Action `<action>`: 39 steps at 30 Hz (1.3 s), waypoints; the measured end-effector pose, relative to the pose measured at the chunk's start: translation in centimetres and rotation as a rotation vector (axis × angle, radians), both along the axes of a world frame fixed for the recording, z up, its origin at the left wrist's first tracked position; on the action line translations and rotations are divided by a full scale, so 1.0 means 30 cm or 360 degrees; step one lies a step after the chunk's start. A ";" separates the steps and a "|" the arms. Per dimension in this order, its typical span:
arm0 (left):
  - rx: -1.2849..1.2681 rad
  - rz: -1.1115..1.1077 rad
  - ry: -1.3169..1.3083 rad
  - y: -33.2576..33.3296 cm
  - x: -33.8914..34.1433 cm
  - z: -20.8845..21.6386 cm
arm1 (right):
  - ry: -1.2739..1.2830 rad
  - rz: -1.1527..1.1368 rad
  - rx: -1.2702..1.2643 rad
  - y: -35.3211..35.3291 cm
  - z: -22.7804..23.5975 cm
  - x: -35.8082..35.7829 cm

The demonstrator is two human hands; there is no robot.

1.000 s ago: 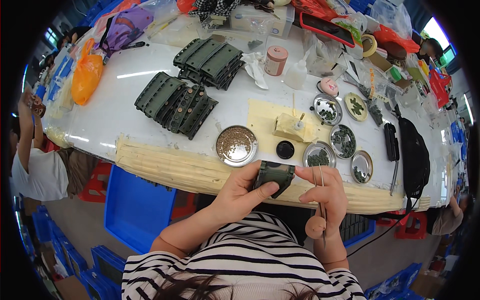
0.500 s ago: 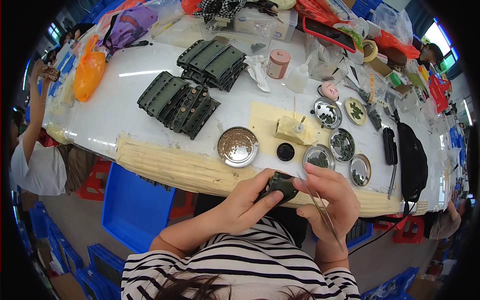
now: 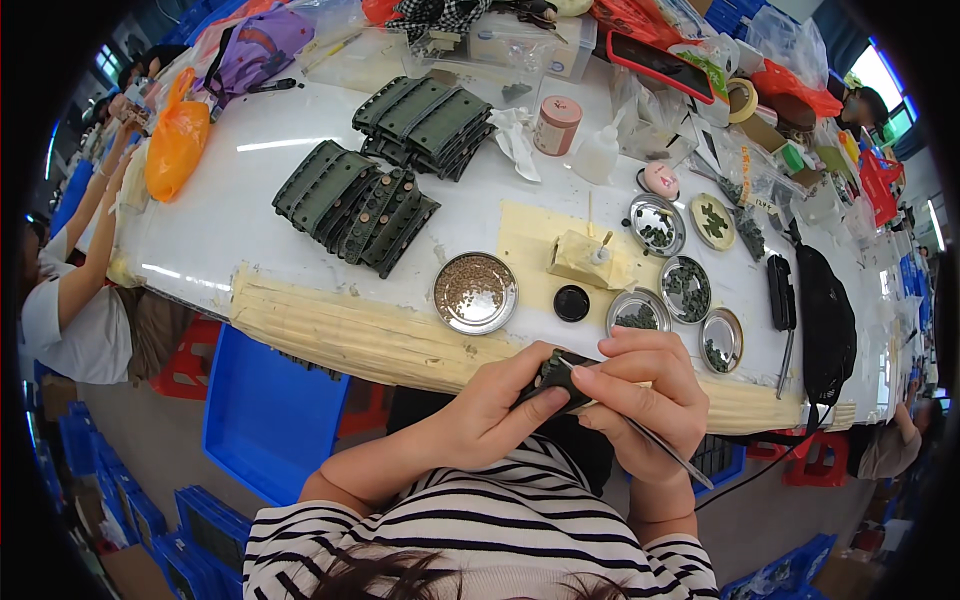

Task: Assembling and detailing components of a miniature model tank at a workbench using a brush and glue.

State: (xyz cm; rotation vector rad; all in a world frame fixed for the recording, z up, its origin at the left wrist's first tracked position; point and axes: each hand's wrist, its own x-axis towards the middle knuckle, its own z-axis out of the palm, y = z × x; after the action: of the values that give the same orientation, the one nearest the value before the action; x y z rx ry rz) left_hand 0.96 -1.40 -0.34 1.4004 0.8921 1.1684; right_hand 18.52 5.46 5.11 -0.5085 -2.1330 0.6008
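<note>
My left hand grips a small curved dark green plastic part above the table's near edge, thumb on top. My right hand pinches a pair of metal tweezers, whose back end sticks out below the palm. Their tip reaches the upper side of the green part; whether it holds a tiny piece there is too small to tell. Just beyond the hands stand a round metal dish of brown bits, a black round lid and a metal dish of green bits.
Two stacks of dark green panels lie at the left. A block wrapped in yellowish tape holds a small bottle upright. More dishes, a pink jar and a black pouch stand rightward. Below the table sits a blue bin.
My right hand has moved left, its fingers closing in, and the tweezers' tip has come down onto the green part, which has tilted. At the far left another person's arms have shifted.
</note>
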 end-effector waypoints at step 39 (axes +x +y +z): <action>-0.0390 0.2162 0.1195 -0.115 -0.899 -0.086 | 0.0253 0.2531 -0.0904 -0.053 0.040 0.015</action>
State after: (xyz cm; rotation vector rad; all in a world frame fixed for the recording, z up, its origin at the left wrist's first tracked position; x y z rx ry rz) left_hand -26.00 -4.84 -2.93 0.9137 2.6634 1.3372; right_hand 18.97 3.88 6.31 1.0982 -1.8015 1.9958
